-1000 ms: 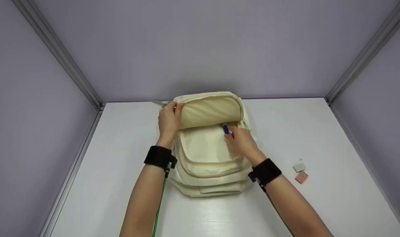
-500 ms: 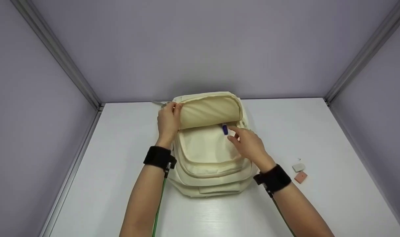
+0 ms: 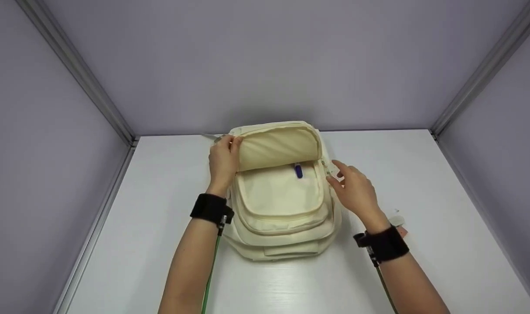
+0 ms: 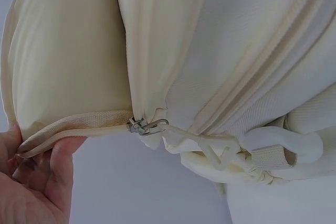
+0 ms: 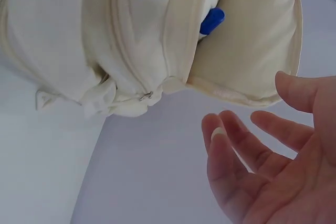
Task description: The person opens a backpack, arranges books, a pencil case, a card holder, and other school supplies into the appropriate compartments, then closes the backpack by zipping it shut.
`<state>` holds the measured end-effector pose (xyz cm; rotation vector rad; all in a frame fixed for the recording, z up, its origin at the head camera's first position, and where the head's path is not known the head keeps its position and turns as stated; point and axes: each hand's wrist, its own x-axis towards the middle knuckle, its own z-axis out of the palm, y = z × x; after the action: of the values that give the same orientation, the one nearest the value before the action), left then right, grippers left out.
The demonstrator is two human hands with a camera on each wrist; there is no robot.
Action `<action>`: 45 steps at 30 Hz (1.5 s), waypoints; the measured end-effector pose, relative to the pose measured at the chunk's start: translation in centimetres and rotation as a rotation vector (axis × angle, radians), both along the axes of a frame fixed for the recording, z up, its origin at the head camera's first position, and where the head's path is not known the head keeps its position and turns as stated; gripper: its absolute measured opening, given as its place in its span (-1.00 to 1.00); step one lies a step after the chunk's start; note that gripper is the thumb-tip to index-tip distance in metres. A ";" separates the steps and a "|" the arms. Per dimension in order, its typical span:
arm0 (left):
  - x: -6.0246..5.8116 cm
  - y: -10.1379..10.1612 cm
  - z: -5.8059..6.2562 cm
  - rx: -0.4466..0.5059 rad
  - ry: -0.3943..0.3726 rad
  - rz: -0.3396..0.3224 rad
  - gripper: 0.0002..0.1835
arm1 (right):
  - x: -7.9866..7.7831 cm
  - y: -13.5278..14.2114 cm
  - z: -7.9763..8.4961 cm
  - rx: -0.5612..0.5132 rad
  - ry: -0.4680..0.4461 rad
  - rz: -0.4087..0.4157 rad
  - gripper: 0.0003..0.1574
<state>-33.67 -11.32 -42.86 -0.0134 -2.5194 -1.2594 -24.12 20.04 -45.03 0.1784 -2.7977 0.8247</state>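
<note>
A cream backpack [image 3: 280, 198] lies on the white table, its front pocket unzipped and the pocket flap [image 3: 278, 148] folded up. My left hand [image 3: 223, 160] pinches the flap's left edge; in the left wrist view its thumb and fingers hold the zipper-lined rim. From the pocket mouth sticks out a slim, marker-like item with a blue end [image 3: 298, 171]; its lower part is hidden inside. My right hand [image 3: 356, 191], fingers loosely bent and holding nothing, hovers just right of the bag. A metal zipper pull [image 4: 148, 126] hangs at the pocket's left corner.
Right of the bag, a white block [image 3: 397, 220] and a pink block [image 3: 402, 231] lie on the table [image 3: 160, 244], partly hidden by my right wrist. Grey panels [image 3: 265, 65] stand behind and at both sides.
My right hand has let go of the blue-ended item and moved right, away from the pocket. The item stays in the pocket mouth. My left hand keeps its hold on the flap.
</note>
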 end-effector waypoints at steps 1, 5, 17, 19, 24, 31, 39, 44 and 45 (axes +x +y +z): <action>0.0 0.0 0.0 0.001 0.002 -0.001 -0.64 | 0.1 0.5 -0.2 -0.001 0.007 -0.020 -0.36; 0.0 0.0 -0.1 0.002 0.009 -0.011 -0.63 | 0.4 2.6 -1.2 0.012 -0.027 -0.099 -0.25; -0.2 -0.3 -0.3 -0.001 0.012 -0.006 -0.63 | 1.9 9.3 -5.2 0.128 -0.376 -0.246 -0.19; -0.1 -0.3 -0.3 0.003 0.007 -0.002 -0.64 | 2.1 9.7 -5.8 0.127 -0.438 -0.246 -0.18; -0.1 -0.3 -0.5 0.007 -0.006 0.001 -0.65 | 2.8 10.3 -7.3 0.136 -0.560 -0.236 -0.16; -0.1 -0.3 -0.6 0.001 -0.011 0.002 -0.63 | 3.1 10.4 -8.5 0.216 -0.550 -0.206 -0.46; 0.2 -0.4 -0.6 0.000 -0.007 -0.026 -0.61 | 3.5 11.2 -8.9 0.254 -0.500 -0.210 -0.64; 0.1 -0.5 -0.6 -0.007 -0.006 -0.012 -0.62 | 4.0 11.8 -8.4 0.209 -0.561 -0.283 -0.66; 0.1 -0.5 -0.6 -0.008 -0.006 -0.008 -0.62 | 4.1 11.9 -8.3 0.203 -0.574 -0.291 -0.68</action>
<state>-33.55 -11.78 -43.46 -0.0213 -2.5319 -1.2544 -20.03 31.92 -53.33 -0.5038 -3.3144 0.5884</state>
